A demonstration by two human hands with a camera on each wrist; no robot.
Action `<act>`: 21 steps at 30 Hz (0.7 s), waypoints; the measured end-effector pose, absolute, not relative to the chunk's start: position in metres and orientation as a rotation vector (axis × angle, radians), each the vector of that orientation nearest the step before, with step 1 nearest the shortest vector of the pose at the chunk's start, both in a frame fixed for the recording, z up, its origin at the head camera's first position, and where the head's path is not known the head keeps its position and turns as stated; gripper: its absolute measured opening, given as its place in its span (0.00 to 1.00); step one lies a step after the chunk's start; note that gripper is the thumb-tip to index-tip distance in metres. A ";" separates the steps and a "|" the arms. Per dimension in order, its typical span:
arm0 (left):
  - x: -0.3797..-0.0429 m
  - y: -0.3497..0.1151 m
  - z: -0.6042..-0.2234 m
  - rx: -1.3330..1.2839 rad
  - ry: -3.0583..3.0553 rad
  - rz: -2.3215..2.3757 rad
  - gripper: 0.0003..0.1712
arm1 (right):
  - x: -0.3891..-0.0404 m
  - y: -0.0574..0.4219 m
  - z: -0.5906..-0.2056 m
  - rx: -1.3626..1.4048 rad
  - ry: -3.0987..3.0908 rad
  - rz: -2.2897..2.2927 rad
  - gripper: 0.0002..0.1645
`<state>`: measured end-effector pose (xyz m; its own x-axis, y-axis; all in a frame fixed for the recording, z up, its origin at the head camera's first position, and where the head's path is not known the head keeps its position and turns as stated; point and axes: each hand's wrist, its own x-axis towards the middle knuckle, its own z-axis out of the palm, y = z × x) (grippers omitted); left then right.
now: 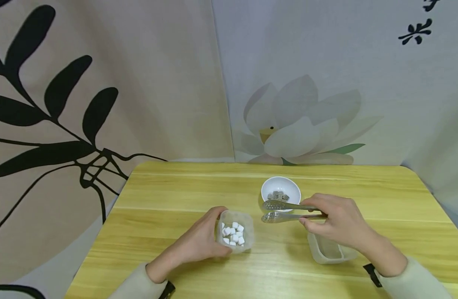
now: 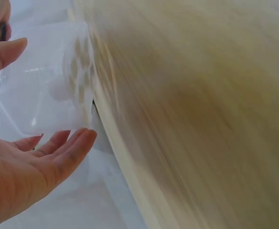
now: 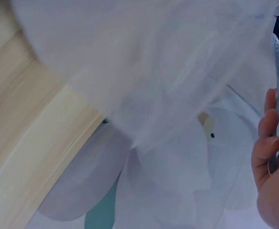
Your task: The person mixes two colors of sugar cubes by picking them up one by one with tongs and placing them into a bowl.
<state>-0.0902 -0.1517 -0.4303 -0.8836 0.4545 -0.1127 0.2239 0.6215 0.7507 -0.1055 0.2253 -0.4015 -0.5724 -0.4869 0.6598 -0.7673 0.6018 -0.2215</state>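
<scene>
My left hand [image 1: 203, 238] holds a small clear plastic container [image 1: 249, 232] by its side, thumb at the near edge and fingers at the far one. Several white cubes [image 1: 234, 237] lie inside it. In the left wrist view, thumb and fingers span the container [image 2: 39, 90]. Metal tongs [image 1: 285, 217] with perforated tips are gripped in my right hand [image 1: 341, 218]. Their arms stand apart, pointing left, with nothing between the tips. The upper arm overlaps the near rim of a white bowl [image 1: 281, 181] in the head view. Grey cubes [image 1: 278, 195] sit in that bowl.
A second clear plastic container [image 1: 326, 257] stands under my right hand and wrist, partly hidden by them. All of this is on a wooden table [image 1: 169, 195]. Printed cloth [image 1: 169, 83] hangs behind the table's far edge.
</scene>
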 end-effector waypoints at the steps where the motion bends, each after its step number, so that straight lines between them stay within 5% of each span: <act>1: -0.091 -0.151 -0.430 0.550 2.554 1.125 0.61 | -0.105 0.223 -0.402 1.001 -2.273 0.670 0.14; 21: -0.093 -0.135 -0.427 0.620 2.535 1.158 0.59 | -0.095 0.187 -0.409 1.077 -2.364 0.556 0.15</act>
